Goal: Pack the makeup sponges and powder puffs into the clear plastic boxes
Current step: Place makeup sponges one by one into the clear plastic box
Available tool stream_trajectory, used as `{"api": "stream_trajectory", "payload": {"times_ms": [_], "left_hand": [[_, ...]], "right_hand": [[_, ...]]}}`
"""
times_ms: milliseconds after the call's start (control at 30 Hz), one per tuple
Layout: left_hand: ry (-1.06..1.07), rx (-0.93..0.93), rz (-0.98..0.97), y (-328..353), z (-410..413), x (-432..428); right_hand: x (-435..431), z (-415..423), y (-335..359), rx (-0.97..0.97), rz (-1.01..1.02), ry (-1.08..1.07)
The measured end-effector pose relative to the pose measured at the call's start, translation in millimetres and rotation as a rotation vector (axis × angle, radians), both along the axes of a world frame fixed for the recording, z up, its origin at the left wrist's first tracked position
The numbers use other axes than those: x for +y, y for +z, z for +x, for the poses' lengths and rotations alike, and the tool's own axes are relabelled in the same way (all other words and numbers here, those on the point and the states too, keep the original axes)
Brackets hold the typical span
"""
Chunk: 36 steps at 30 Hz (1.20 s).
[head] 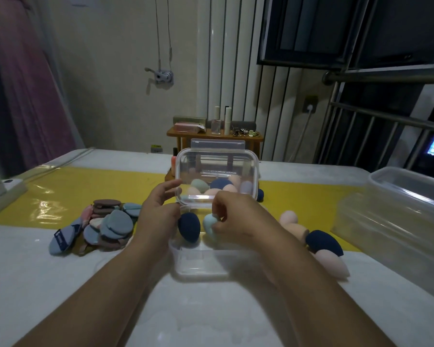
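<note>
A light blue sponge (209,222) is pinched by the right hand (232,216) over the clear box (198,269). Its raised lid (217,156) is touched by loose fingers of the left hand (158,211). A dark blue sponge (189,227) is seen inside.

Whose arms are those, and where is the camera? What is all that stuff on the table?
The arms belong to a person. The camera sits on their head, looking forward and down. The right hand pinches a teal sponge at an open clear box, next to a navy sponge. The left hand is at the box's raised lid; whether it grips is unclear. On the table, powder puffs are piled on the left and more sponges lie on the right.
</note>
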<state>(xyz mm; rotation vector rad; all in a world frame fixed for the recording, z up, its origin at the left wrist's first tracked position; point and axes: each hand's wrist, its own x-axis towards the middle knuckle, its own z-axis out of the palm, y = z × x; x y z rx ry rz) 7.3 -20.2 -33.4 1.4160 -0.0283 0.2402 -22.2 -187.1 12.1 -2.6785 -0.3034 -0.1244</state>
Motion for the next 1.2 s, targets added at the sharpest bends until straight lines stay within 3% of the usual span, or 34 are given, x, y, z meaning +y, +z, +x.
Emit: {"api": "stream_trajectory", "payload": {"times_ms": [333,600,733,933,1067,1200], "left_hand": [[-0.004,0.011,0.011,1.6,-3.0,1.3],[-0.008,0.001,0.006,0.5,-2.8,1.4],[-0.005,-0.010,0.008,-0.7,-2.1,2.0],[0.002,-0.020,0.020,0.5,-2.5,2.9],[-0.001,-0.015,0.003,0.5,-1.5,3.4],[-0.001,-0.006,-0.012,0.3,-3.1,2.8]], "right_hand": [[10.4,6.3,3.5,0.156,-0.137,0.010],[3.2,2.7,-3.8,-0.033,-0.153,0.036],[4.7,8.6,2.0,0.092,-0.103,-0.031],[-12.0,5.0,-3.3,-0.151,0.114,-0.065],[-41.3,2.9,-1.6,-0.192,0.310,-0.152],[-69.6,0.5,-4.4,-0.148,0.313,-0.291]]}}
